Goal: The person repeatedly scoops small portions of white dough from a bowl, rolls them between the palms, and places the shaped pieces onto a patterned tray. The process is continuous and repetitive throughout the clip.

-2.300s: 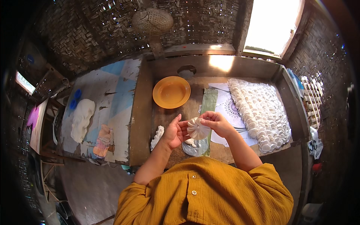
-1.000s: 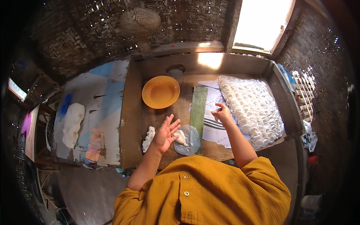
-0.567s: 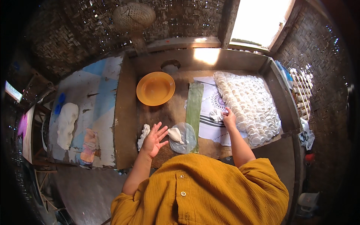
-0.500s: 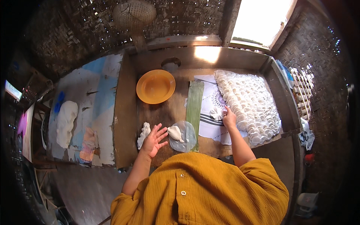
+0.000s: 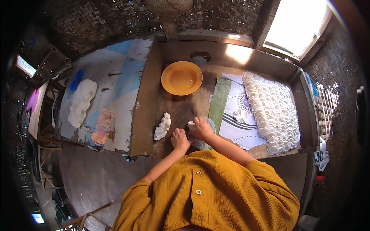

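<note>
A lump of white dough point(image 5: 190, 125) lies on a round, clear plastic sheet point(image 5: 200, 145) at the front of the wooden tray. My right hand point(image 5: 202, 130) reaches across the sheet with bent fingers gripping the dough. Close beside it, my left hand point(image 5: 179, 139) is at the sheet's left side, fingers curled together; whatever they hold is hidden. Left of my hands sits another lumpy piece of white dough point(image 5: 163, 126), untouched. A flat, pleated white dough round point(image 5: 240, 115) lies on the patterned white cloth point(image 5: 245, 139), apart from both hands.
A green leaf strip point(image 5: 219, 102) runs between the plastic sheet and the cloth. Overlapping white dough rounds point(image 5: 271, 115) fill the tray's right side. Behind stands an orange bowl point(image 5: 182, 78). On the left-hand board point(image 5: 123, 86) lies a large white dough mass point(image 5: 82, 103).
My right hand has left the pleated round on the cloth and come to the dough on the plastic sheet. My left hand, previously spread, has moved beside it and curled. The view has shifted.
</note>
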### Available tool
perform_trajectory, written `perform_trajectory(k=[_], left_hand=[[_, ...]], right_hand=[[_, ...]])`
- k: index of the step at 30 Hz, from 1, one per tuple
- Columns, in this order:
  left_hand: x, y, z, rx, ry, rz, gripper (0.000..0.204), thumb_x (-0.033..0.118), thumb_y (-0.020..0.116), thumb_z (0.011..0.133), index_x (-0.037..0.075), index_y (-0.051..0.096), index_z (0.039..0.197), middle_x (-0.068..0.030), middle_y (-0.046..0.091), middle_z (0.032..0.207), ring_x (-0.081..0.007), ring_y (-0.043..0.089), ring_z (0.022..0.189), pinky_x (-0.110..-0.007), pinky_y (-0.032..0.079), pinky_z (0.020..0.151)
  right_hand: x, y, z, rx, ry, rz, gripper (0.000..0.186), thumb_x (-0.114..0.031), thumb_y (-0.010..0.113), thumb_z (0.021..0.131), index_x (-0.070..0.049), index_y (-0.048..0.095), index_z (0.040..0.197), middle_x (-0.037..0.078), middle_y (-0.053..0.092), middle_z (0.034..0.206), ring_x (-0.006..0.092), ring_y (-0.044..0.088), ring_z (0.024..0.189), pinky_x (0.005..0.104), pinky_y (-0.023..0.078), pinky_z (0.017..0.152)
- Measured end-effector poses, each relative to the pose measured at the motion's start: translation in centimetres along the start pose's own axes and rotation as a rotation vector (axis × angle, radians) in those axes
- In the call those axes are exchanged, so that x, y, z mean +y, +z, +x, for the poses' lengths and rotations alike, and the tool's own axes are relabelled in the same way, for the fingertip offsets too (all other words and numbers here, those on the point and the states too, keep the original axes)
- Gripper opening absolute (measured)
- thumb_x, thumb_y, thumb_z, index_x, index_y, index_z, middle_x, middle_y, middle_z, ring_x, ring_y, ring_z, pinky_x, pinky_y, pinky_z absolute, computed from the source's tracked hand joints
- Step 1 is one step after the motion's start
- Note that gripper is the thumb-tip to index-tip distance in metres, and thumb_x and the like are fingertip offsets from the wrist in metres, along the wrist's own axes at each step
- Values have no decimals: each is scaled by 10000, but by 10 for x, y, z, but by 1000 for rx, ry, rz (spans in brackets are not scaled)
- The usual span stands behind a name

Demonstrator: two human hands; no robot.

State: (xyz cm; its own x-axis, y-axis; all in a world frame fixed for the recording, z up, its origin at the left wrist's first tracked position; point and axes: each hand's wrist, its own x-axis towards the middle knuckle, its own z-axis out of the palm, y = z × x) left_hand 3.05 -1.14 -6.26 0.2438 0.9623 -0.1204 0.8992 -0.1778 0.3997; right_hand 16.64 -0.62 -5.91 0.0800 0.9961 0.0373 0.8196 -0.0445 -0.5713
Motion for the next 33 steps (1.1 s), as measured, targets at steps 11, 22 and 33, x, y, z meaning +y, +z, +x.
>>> perform_trajectory(k=[11,22,33], left_hand=[[5,-5,19,39,274,-552,162,100,685,719,55,536,764,-112,602,733,-291,596,664,-381,474,615],[41,-95,44,-340,258,-1287,131,110,679,817,45,565,824,5,602,791,-59,543,747,-210,457,692],[0,2,13,-45,730,-393,370,99,607,809,99,518,1168,-57,608,1077,-198,599,938,-323,486,812]], right_hand=[[65,-85,-24,-309,624,1714,200,-182,475,863,-101,530,1037,30,562,977,163,557,867,325,452,705],[51,-93,-35,-219,428,1393,487,-274,586,884,-54,405,1279,58,518,1184,153,505,1064,340,434,867],[46,-133,-25,-217,489,567,308,-168,683,773,12,612,1013,102,648,885,166,598,749,300,470,660]])
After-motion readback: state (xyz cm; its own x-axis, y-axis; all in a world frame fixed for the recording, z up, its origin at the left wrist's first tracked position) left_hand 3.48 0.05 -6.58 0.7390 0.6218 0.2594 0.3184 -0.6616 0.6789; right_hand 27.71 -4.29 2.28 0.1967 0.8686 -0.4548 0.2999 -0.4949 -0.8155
